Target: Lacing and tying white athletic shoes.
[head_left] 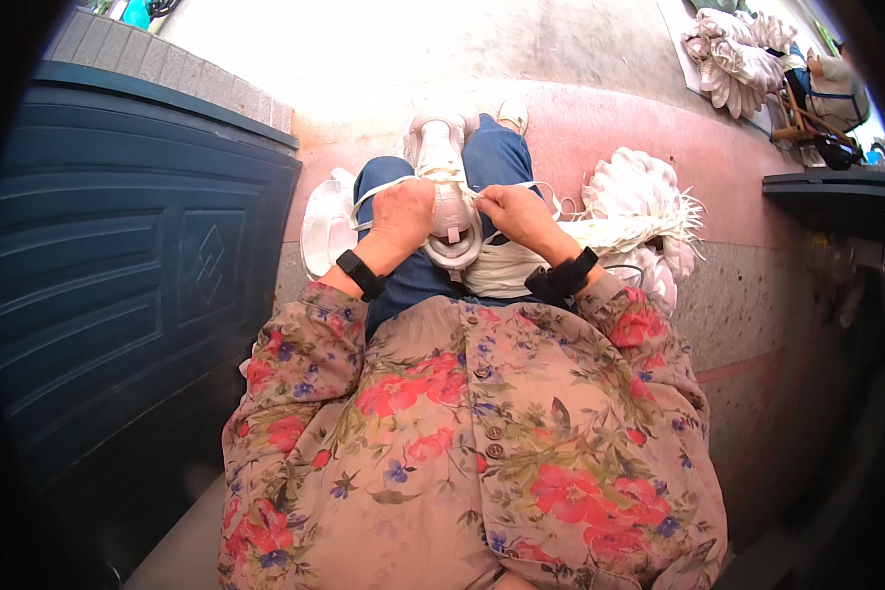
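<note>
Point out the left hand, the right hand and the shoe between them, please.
Left hand (403, 212), head view: on its back.
Right hand (524, 213), head view: on its back.
Shoe (449, 209), head view: on its tongue.

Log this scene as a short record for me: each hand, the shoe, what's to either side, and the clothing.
Left hand: curled beside the shoe's lacing, fingertips hidden
Right hand: pinching a white lace
Shoe: pale pink and white, between the knees
Right side: bundle of white laces, pile of pale shoes
Left side: dark blue panel
Clothing: floral jacket, blue jeans, black wristbands
</note>
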`<move>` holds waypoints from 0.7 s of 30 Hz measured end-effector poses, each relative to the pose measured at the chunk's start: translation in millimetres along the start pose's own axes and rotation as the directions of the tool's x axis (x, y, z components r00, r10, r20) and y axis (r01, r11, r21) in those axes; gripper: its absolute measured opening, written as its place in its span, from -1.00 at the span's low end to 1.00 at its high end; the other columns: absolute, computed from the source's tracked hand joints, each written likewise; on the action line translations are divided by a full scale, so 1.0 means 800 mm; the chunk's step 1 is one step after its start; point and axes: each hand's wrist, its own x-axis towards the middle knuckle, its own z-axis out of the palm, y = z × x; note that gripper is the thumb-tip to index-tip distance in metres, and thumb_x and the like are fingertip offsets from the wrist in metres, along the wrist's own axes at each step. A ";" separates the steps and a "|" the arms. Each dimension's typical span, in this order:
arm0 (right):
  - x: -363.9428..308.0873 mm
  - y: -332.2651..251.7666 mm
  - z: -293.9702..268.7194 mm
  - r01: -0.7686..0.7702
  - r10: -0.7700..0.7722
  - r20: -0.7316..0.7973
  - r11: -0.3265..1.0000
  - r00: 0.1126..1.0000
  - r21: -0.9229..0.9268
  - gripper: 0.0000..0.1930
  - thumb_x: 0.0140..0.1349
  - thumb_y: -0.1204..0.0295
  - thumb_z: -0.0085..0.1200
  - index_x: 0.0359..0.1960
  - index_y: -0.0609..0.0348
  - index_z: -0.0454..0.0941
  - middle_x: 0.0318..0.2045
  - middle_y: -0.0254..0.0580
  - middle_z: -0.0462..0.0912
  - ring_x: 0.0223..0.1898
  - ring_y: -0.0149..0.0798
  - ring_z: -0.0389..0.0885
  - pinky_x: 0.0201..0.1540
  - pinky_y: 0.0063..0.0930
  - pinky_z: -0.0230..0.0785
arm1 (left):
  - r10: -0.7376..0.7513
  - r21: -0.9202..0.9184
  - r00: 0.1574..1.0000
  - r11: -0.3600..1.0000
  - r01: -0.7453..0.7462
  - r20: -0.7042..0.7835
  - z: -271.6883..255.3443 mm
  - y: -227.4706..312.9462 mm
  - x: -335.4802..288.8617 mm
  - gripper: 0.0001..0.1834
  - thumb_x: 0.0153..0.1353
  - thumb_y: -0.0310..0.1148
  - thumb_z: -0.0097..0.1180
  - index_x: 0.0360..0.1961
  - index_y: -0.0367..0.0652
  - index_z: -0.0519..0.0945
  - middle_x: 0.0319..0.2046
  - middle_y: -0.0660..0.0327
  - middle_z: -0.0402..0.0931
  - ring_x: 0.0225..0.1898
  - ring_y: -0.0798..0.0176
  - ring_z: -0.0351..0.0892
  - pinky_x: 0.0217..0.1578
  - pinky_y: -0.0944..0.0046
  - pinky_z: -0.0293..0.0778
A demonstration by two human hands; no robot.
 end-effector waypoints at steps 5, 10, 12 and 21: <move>-0.007 -0.024 0.002 0.052 -0.060 -0.206 0.998 0.977 -0.048 -0.74 0.09 0.37 -0.04 -0.18 0.15 0.45 -0.59 -0.06 0.51 -0.46 -0.06 0.53 -0.42 -0.33 0.31 | -0.074 -0.201 0.994 0.975 0.090 0.086 0.007 -0.014 0.010 -0.84 -0.03 -0.39 0.00 -0.56 -0.29 0.47 -0.57 0.01 0.49 -0.47 -0.06 0.50 -0.46 0.12 0.41; -0.002 -0.024 0.034 0.250 -0.243 -0.227 0.968 0.943 0.005 -0.66 0.04 0.41 0.00 -0.10 0.14 0.38 -0.51 -0.11 0.53 -0.46 -0.06 0.53 -0.42 -0.26 0.34 | -0.145 -0.579 0.948 0.762 0.289 0.283 0.010 -0.015 0.017 -0.80 0.01 -0.34 -0.04 -0.52 -0.27 0.53 -0.51 -0.08 0.50 -0.43 -0.08 0.50 -0.41 0.12 0.41; 0.000 -0.016 0.044 0.208 -0.247 -0.300 0.966 0.922 -0.155 -0.63 0.02 0.46 -0.03 -0.07 0.13 0.36 -0.43 -0.10 0.55 -0.45 -0.05 0.54 -0.41 -0.26 0.37 | -0.151 -0.421 0.954 0.871 0.252 0.259 0.003 -0.004 0.020 -0.79 0.01 -0.31 -0.02 -0.51 -0.26 0.54 -0.52 -0.08 0.50 -0.42 -0.08 0.50 -0.41 0.11 0.41; 0.000 -0.010 0.035 0.253 -0.370 -0.204 0.862 0.906 -0.440 -0.43 -0.13 0.54 -0.03 0.05 0.24 0.25 -0.46 -0.11 0.56 -0.57 -0.14 0.55 -0.56 -0.33 0.36 | -0.167 -0.304 0.971 0.928 0.214 0.174 0.007 0.013 0.023 -0.80 0.03 -0.35 -0.04 -0.55 -0.25 0.55 -0.53 -0.07 0.49 -0.43 -0.10 0.50 -0.40 0.05 0.41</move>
